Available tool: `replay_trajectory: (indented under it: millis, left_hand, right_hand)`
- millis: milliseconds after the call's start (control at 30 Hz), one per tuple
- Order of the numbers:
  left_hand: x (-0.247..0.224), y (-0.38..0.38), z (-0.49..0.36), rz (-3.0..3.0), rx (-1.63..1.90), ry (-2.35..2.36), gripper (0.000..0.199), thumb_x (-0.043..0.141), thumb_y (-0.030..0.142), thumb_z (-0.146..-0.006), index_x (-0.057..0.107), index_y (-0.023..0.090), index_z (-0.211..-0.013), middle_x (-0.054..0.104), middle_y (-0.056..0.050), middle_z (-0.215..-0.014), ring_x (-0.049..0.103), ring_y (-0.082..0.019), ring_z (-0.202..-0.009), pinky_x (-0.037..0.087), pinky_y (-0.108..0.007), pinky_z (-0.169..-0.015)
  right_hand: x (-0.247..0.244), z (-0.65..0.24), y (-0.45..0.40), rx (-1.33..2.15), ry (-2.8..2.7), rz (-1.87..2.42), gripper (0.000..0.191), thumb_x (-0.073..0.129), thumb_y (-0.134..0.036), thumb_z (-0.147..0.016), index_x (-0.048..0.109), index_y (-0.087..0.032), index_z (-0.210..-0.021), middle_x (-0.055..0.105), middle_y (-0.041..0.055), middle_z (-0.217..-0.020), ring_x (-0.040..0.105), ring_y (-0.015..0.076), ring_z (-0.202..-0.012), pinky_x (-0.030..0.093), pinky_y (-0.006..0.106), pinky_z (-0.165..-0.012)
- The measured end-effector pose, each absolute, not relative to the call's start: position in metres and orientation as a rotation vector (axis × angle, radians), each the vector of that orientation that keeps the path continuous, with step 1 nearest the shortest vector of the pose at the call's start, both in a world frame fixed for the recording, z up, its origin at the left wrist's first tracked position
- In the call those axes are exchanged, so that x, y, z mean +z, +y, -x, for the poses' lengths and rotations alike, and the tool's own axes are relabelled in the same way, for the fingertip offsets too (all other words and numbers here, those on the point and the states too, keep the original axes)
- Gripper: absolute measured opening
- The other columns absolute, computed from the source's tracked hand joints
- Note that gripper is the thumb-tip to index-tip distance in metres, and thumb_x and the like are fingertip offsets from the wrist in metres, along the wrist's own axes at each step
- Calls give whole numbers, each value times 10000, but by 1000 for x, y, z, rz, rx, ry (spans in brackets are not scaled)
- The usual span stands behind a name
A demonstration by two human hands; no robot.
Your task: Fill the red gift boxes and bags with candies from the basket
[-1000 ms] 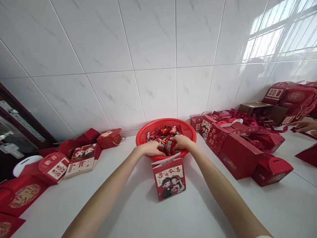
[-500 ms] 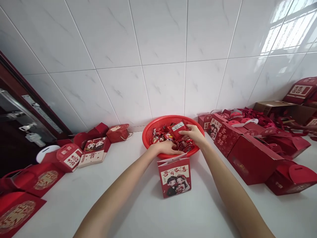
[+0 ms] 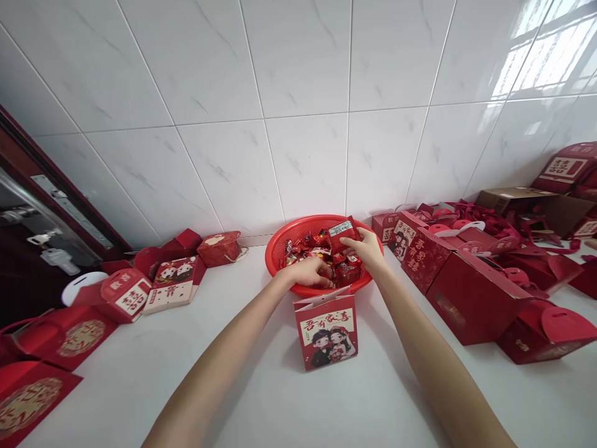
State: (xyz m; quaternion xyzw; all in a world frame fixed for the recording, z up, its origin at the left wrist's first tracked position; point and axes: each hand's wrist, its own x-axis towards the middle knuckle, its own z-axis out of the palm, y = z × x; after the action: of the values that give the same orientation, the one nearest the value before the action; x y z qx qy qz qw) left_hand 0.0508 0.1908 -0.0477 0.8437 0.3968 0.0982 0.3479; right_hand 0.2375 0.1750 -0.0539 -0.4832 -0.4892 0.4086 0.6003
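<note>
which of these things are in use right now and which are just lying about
Apparently in use:
left hand, in the sweets
right hand, holding a red packet
basket
couple-print box in front

Apparently lying about:
red boxes at left
red boxes at right
brown cardboard box
keys

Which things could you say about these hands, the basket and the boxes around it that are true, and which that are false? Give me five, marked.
1. The right hand holds a red packet over the basket. True.
2. The left hand rests flat on the tabletop. False: the left hand is in the basket, among the wrapped pieces.
3. The small box in front of the basket shows a cartoon couple. True.
4. The basket is blue. False: it is red.
5. A brown cardboard box sits near the wall on the right. True.
</note>
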Motion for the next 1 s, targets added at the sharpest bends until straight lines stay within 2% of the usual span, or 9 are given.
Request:
replay_trajectory:
  millis: [133, 267, 400, 600, 800, 1000]
  left_hand:
    - [-50, 200, -46, -2080, 511, 1095, 254, 756, 379, -653, 783, 192, -824, 766, -56, -842, 652, -234, -759, 474, -305, -683]
    - [-52, 203, -43, -1900, 827, 1158, 349, 728, 429, -728, 772, 170, -958, 765, -94, -987, 662, -246, -866, 511, -343, -785]
    - [-54, 203, -41, -1653, 1027, 1163, 337, 787, 437, -689, 761, 175, -899, 761, -78, -957, 662, -233, -873, 514, -333, -789]
    - [-56, 203, -41, -1515, 1057, 1178, 403, 734, 534, -720, 743, 157, -863, 746, -65, -879, 655, -217, -807, 498, -310, -700]
    - [-57, 204, -40, -1418, 1066, 1175, 422, 794, 551, -648, 721, 146, -740, 724, -46, -765, 639, -197, -736, 492, -310, -683]
    - [-57, 202, -40, -1363, 1102, 1163, 441, 851, 547, -578, 715, 142, -688, 732, -63, -769, 649, -200, -737, 497, -310, -676]
  right_hand:
    - [-56, -238, 177, 899, -1077, 1110, 237, 717, -305, -666, 626, -184, -848, 710, 8, -712, 638, 165, -553, 520, 293, -567]
    - [-55, -239, 177, 904, -1076, 1102, 259, 704, -327, -666, 622, -191, -871, 718, 10, -746, 643, 167, -578, 531, 298, -589]
    - [-54, -238, 178, 913, -1084, 1114, 265, 713, -339, -651, 613, -195, -850, 689, -3, -703, 612, 156, -548, 498, 282, -543]
    - [-54, -237, 176, 923, -1129, 1121, 266, 733, -366, -650, 640, -190, -826, 643, -18, -643, 560, 142, -514, 468, 278, -513]
    - [-52, -238, 173, 941, -1227, 1141, 303, 756, -388, -637, 630, -185, -824, 609, -29, -639, 555, 136, -501, 436, 274, -505]
    - [-52, -238, 172, 969, -1311, 1127, 327, 776, -391, -637, 586, -198, -821, 581, -50, -646, 553, 129, -491, 416, 262, -489]
